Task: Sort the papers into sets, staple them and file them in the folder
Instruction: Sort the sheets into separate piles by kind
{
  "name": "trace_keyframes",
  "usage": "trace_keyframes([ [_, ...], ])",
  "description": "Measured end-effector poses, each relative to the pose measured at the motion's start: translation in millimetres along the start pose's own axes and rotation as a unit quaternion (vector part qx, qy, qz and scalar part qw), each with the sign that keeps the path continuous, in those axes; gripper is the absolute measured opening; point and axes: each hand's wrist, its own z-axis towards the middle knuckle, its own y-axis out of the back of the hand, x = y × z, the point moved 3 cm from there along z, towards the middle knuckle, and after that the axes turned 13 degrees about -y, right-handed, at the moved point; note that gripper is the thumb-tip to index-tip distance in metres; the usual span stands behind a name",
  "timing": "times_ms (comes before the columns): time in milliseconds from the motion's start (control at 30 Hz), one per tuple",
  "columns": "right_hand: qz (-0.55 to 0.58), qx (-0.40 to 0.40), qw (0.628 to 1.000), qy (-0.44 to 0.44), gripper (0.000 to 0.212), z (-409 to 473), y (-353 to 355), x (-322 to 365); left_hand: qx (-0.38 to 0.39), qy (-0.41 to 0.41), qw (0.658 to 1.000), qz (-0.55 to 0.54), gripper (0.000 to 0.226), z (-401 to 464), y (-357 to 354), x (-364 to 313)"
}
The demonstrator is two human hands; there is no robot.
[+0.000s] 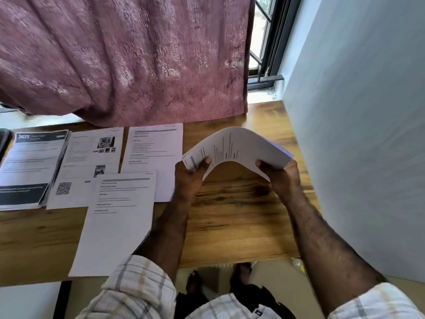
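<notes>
A person stands at a wooden table (241,215), holding a thick stack of papers (239,148) above its right part, clear of the surface. The left hand (188,178) clamps the stack's left end, thumb on top and fingers curled beneath. The right hand (280,176) clamps the right end in the same way. The stack is bowed upward in an arch between the two hands, printed side up, its lines of text running across the curve.

Four groups of paper lie on the left half of the table. Farthest left is a pile with a dark-banded cover sheet (30,166), its edges fanned, showing several sheets beneath. Just right of it, and touching it, lies a sheet with photographs and a square code (87,166). Right of that, at the far side, lies a text sheet (154,146). Nearer, another text sheet (119,222) overlaps the corners of both, and its near edge reaches the table's near edge.

A dark object at the far left edge is cut off and cannot be identified. No container can be made out here.

A mauve patterned curtain (126,61) hangs behind the table, its hem touching the far edge. A window with dark bars (266,42) shows at its right, and a pale wall (363,111) borders the table's right side. The person wears checked sleeves (138,286).
</notes>
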Motion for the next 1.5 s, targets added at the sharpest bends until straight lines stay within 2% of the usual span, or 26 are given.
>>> trace_keyframes([
  [133,0.005,-0.013,1.000,0.023,0.047,5,5,2,-0.025,-0.013,1.000,-0.015,0.039,1,4,8],
  [267,-0.065,-0.029,0.997,0.019,0.050,13,6,-10,-0.005,-0.005,1.000,0.018,0.051,0,-2,28],
  [333,-0.065,-0.028,0.997,0.014,0.049,13,9,-11,0.001,-0.003,0.999,0.043,0.056,3,0,31],
  [400,-0.029,-0.015,0.999,-0.011,0.045,13,12,-1,0.022,-0.013,0.996,0.080,0.052,17,12,16],
  [467,0.015,-0.003,1.000,-0.020,0.039,17,18,10,0.091,-0.002,0.989,0.115,0.043,43,31,-1],
  [567,0.018,-0.022,0.999,-0.017,0.054,25,28,32,0.250,0.042,0.952,0.174,0.040,80,64,-32],
  [600,-0.021,-0.027,0.999,-0.018,0.059,27,27,40,0.292,0.050,0.934,0.200,0.043,90,71,-40],
  [667,-0.169,-0.002,0.986,-0.013,0.070,23,12,54,0.366,0.064,0.894,0.249,0.037,101,74,-57],
  [733,-0.295,0.081,0.952,-0.015,0.081,12,-13,64,0.414,0.077,0.856,0.300,0.039,107,69,-65],
  [767,-0.321,0.137,0.937,-0.021,0.077,4,-27,67,0.435,0.080,0.835,0.326,0.040,108,64,-69],
  [833,-0.301,0.228,0.925,-0.043,0.050,-8,-47,66,0.477,0.079,0.801,0.353,0.034,107,51,-72],
  [900,-0.226,0.242,0.942,-0.065,0.029,-13,-51,59,0.507,0.083,0.782,0.353,0.029,105,42,-75],
  [967,-0.172,0.196,0.962,-0.083,0.023,-10,-42,46,0.501,0.089,0.790,0.341,0.024,104,41,-75],
  [1000,-0.154,0.169,0.969,-0.099,0.022,-8,-34,38,0.478,0.096,0.814,0.317,0.024,105,42,-72],
  [1100,-0.087,0.093,0.977,-0.171,0.025,-6,-12,9,0.343,0.141,0.905,0.208,0.033,97,45,-49],
  [1200,-0.086,0.035,0.974,-0.205,0.027,-2,0,-26,0.212,0.160,0.950,0.164,0.047,77,28,-6],
  [1267,-0.107,-0.005,0.973,-0.205,0.024,4,4,-46,0.159,0.076,0.945,0.277,0.061,67,13,20],
  [1333,-0.124,-0.043,0.972,-0.193,0.022,3,4,-57,0.159,-0.079,0.884,0.433,0.059,53,-6,28],
  [1367,-0.130,-0.059,0.972,-0.186,0.022,2,4,-58,0.178,-0.135,0.869,0.442,0.053,45,-17,27],
  [1400,-0.139,-0.069,0.972,-0.179,0.023,1,2,-58,0.213,-0.158,0.868,0.420,0.046,37,-28,27],
  [1500,-0.157,-0.081,0.970,-0.168,0.025,-2,-1,-55,0.325,-0.123,0.872,0.345,0.045,19,-51,32],
])
